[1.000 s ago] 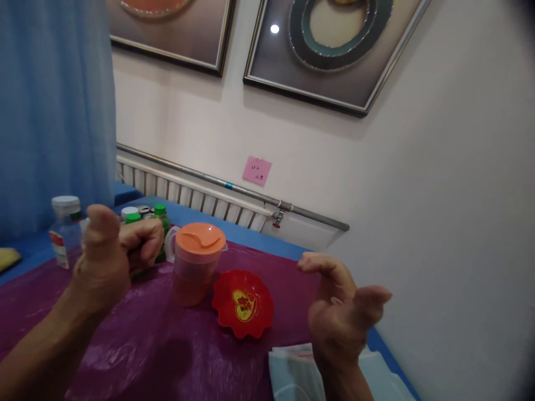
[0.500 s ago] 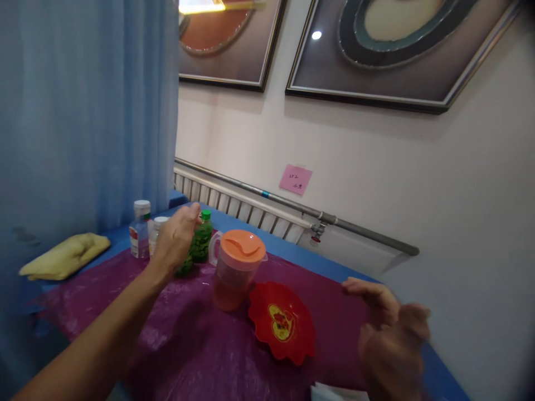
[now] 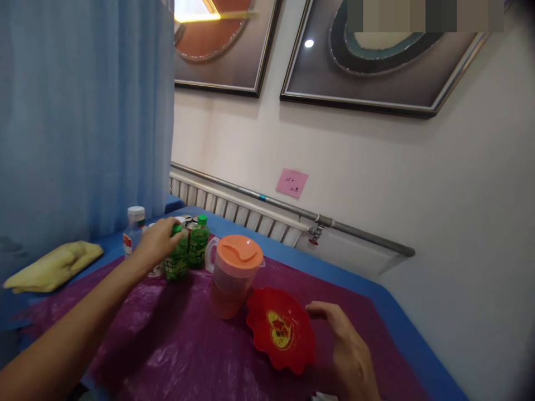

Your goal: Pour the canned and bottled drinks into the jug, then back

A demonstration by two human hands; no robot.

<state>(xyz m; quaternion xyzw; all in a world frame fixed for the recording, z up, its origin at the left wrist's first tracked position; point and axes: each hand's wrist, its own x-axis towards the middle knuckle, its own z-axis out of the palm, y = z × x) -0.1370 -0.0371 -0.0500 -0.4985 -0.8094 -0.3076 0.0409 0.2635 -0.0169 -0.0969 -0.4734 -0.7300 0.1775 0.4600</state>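
Now right hand (image 3: 350,351) nears red dish (image 3: 298,345) — left hand (image 3: 157,239) grips green bottle (image 3: 176,263).

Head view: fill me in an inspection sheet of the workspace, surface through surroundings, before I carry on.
Surface: wrinkled purple sheet over a blue tabletop.
Things by the grips: front green bottle, upright; red scalloped dish, yellow motif inside.
Clutter: orange-lidded pitcher, second green bottle, white-capped clear bottle, yellow cloth; more containers partly hidden behind.
Left grip: at the front bottle's cap; closure unclear.
Right grip: open, beside the dish rim; contact unclear.
Cables: nothing seen.
Surroundings: blue curtain at left; framed pictures, pink note, pipe and radiator along the wall.
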